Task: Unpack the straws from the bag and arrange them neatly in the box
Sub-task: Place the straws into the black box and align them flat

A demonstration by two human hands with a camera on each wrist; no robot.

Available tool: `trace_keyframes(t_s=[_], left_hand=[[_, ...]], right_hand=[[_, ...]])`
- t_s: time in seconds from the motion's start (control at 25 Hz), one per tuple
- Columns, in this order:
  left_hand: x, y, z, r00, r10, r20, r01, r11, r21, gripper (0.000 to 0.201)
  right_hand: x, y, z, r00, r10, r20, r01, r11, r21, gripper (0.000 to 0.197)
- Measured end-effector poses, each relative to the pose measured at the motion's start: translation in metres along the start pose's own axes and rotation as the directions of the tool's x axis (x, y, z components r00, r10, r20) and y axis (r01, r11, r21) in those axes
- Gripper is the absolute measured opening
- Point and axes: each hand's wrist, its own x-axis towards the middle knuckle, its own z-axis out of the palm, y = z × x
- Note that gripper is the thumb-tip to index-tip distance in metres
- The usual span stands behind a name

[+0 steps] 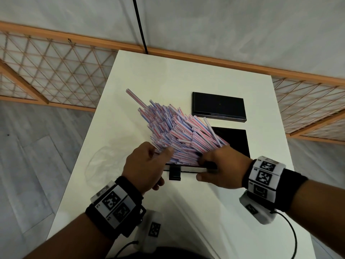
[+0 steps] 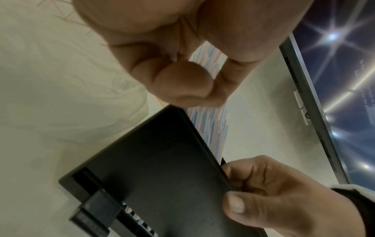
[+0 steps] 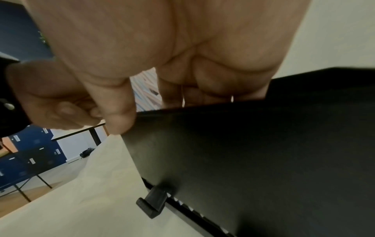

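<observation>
At the near edge of the white table [image 1: 130, 75], both hands grip the pink-and-blue striped plastic straws [image 1: 179, 131] standing fanned in the black rectangular box [image 2: 162, 168], left hand [image 1: 147, 165] and right hand [image 1: 222, 167] curled round the bundle; judged next: square ends, lay flat.

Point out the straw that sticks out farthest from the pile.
The lone straw jutting toward the table's far left, well past the other straws.

White table [image 1: 186, 71], grey plank floor [image 1: 28, 156], wooden lattice screen [image 1: 46, 71].

Head view looking down on table [image 1: 186, 71], wrist views close under each palm, all sharing black box [image 2: 162, 168]
</observation>
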Motion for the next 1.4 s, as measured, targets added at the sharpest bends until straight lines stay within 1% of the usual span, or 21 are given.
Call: trace_keyframes(t_s=[0.12, 0.2, 0.24, 0.28, 0.36, 0.4, 0.44, 0.52, 0.6, 0.64, 0.68, 0.76, 0.8, 0.84, 0.92, 0.96, 1.04, 1.12, 1.24, 1.32, 1.4], left_hand=[[-0.001, -0.003, 0.001, 1.0, 0.006, -0.019, -0.004, 0.998, 0.07, 0.058], [-0.003, 0.0, 0.002, 0.998, 0.044, -0.036, -0.04, 0.994, 0.106, 0.053], [-0.003, 0.001, 0.004, 0.997, 0.073, -0.03, -0.069, 0.992, 0.107, 0.056], [-0.003, 0.001, 0.006, 0.995, 0.102, -0.013, -0.1, 0.991, 0.094, 0.064], [0.0, -0.003, 0.011, 0.986, 0.164, 0.016, -0.165, 0.983, 0.079, 0.084], [0.003, -0.008, 0.015, 0.982, 0.188, 0.02, -0.189, 0.979, 0.074, 0.087], [0.004, -0.01, 0.018, 0.979, 0.203, 0.011, -0.203, 0.977, 0.059, 0.084], [0.004, -0.013, 0.023, 0.975, 0.22, -0.021, -0.22, 0.976, 0.002, 0.074], [0.003, -0.013, 0.026, 0.972, 0.232, -0.027, -0.233, 0.972, -0.032, 0.068], [0.002, -0.012, 0.027, 0.972, 0.233, -0.018, -0.234, 0.971, -0.04, 0.066], [0.001, -0.011, 0.028, 0.975, 0.223, 0.002, -0.223, 0.974, -0.047, 0.067], [0.001, -0.01, 0.028, 0.983, 0.178, 0.048, -0.177, 0.984, -0.024, 0.07], [0.001, -0.01, 0.027, 0.985, 0.161, 0.056, -0.162, 0.987, 0.016, 0.067], [0.0, -0.009, 0.023, 0.988, 0.149, 0.042, -0.152, 0.986, 0.072, 0.061], [-0.002, -0.006, 0.016, 0.991, 0.132, -0.024, -0.125, 0.973, 0.195, 0.046], [-0.004, -0.003, 0.012, 0.992, 0.116, -0.054, -0.101, 0.969, 0.226, 0.042], [-0.009, 0.005, 0.007, 0.995, 0.057, -0.085, -0.039, 0.979, 0.199, 0.039], [-0.011, 0.01, 0.004, 0.993, 0.033, -0.109, -0.015, 0.986, 0.165, 0.034], [-0.012, 0.01, 0.001, 0.988, 0.094, -0.12, -0.072, 0.982, 0.174, 0.026], [-0.01, 0.008, 0.001, 0.987, 0.11, -0.119, -0.088, 0.981, 0.175, 0.024], [-0.007, 0.006, 0.0, 0.99, 0.084, -0.117, -0.07, 0.99, 0.119, 0.022]], right_hand=[[0.007, -0.001, 0.01, 1.0, 0.002, -0.025, -0.002, 1.0, -0.011, 0.03], [0.008, 0.001, 0.011, 1.0, -0.019, -0.025, 0.021, 0.998, 0.057, 0.028], [0.009, 0.003, 0.011, 1.0, -0.024, -0.014, 0.025, 0.996, 0.088, 0.03], [0.01, 0.004, 0.012, 1.0, -0.019, 0.008, 0.018, 0.995, 0.093, 0.032], [0.013, 0.003, 0.016, 0.997, -0.003, 0.082, 0.003, 1.0, 0.001, 0.038], [0.014, 0.002, 0.019, 0.994, 0.003, 0.112, 0.001, 0.999, -0.039, 0.043], [0.014, 0.0, 0.021, 0.992, 0.0, 0.13, 0.004, 1.0, -0.028, 0.044], [0.015, 0.0, 0.02, 0.992, -0.035, 0.12, 0.026, 0.996, 0.081, 0.034], [0.013, -0.002, 0.015, 0.995, -0.066, 0.074, 0.056, 0.99, 0.127, 0.024], [0.012, -0.002, 0.014, 0.996, -0.076, 0.045, 0.07, 0.99, 0.12, 0.023], [0.012, -0.001, 0.016, 0.997, -0.075, 0.028, 0.072, 0.992, 0.1, 0.028], [0.012, 0.0, 0.02, 0.998, -0.04, 0.04, 0.04, 0.999, 0.014, 0.052], [0.013, 0.001, 0.023, 0.999, -0.023, 0.038, 0.023, 1.0, -0.018, 0.06], [0.013, 0.003, 0.024, 0.999, -0.017, 0.033, 0.017, 1.0, -0.015, 0.06], [0.011, 0.004, 0.018, 1.0, -0.02, -0.014, 0.021, 0.997, 0.075, 0.041], [0.008, 0.004, 0.013, 0.998, -0.021, -0.057, 0.028, 0.992, 0.119, 0.034], [0.002, 0.004, 0.007, 0.991, -0.041, -0.129, 0.059, 0.988, 0.139, 0.027], [0.0, 0.003, 0.007, 0.992, -0.05, -0.115, 0.066, 0.988, 0.138, 0.027], [0.006, 0.003, 0.014, 0.999, -0.046, -0.02, 0.048, 0.989, 0.141, 0.032], [0.01, 0.005, 0.015, 0.999, -0.032, -0.024, 0.036, 0.98, 0.194, 0.029], [0.011, 0.004, 0.014, 0.999, -0.022, -0.047, 0.032, 0.972, 0.232, 0.025]])
